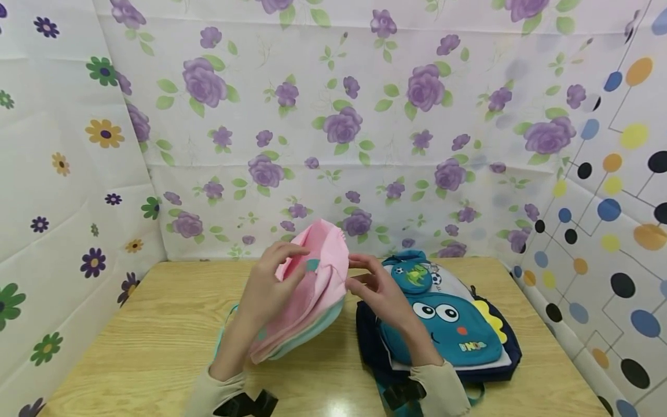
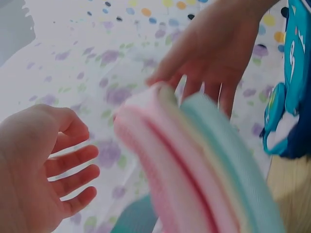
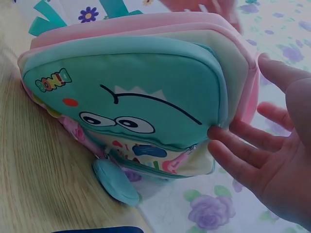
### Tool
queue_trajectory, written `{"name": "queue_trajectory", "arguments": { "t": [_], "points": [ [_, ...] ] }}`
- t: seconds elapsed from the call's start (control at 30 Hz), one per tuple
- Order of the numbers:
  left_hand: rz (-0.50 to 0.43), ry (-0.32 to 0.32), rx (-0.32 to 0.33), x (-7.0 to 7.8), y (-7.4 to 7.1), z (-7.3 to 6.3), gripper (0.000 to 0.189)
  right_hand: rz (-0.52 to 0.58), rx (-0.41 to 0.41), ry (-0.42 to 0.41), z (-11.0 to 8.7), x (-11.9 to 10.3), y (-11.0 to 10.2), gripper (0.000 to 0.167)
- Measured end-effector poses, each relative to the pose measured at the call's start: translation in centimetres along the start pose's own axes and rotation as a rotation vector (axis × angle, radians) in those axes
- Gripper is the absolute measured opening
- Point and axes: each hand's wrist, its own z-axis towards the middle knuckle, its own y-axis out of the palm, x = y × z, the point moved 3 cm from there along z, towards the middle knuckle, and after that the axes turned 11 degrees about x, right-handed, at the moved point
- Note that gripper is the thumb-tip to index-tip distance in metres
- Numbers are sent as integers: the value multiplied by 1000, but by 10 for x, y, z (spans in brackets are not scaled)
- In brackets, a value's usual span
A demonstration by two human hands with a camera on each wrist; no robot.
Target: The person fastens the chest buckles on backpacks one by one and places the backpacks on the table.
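A pink and mint child's backpack stands tilted on the table between my two hands. In the right wrist view its mint front pocket shows a cartoon face, and a small round mint pouch hangs from it. My left hand, fingers loosely bent, is beside the bag; the left wrist view shows a gap between those fingers and the pink fabric. At the opposite side, my right hand has its fingers spread, fingertips right at the bag's edge.
A blue and navy backpack with a cartoon face lies on the table to the right, partly behind my right forearm. The wooden table ends at a flowered cloth behind and patterned cloths on both sides.
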Motion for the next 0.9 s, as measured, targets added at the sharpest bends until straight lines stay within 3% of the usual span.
{"name": "queue_trajectory", "arguments": {
  "t": [0.23, 0.47, 0.9],
  "points": [
    [65, -124, -25, -25, -22, -13, 22, -34, 18, 31, 1, 4, -6, 45],
    [120, -192, -40, -49, -37, -28, 22, -46, 1, 27, 2, 6, -8, 43],
    [188, -304, -65, -80, -49, -49, 24, -64, -4, 54, 2, 9, -14, 37]
  ]
}}
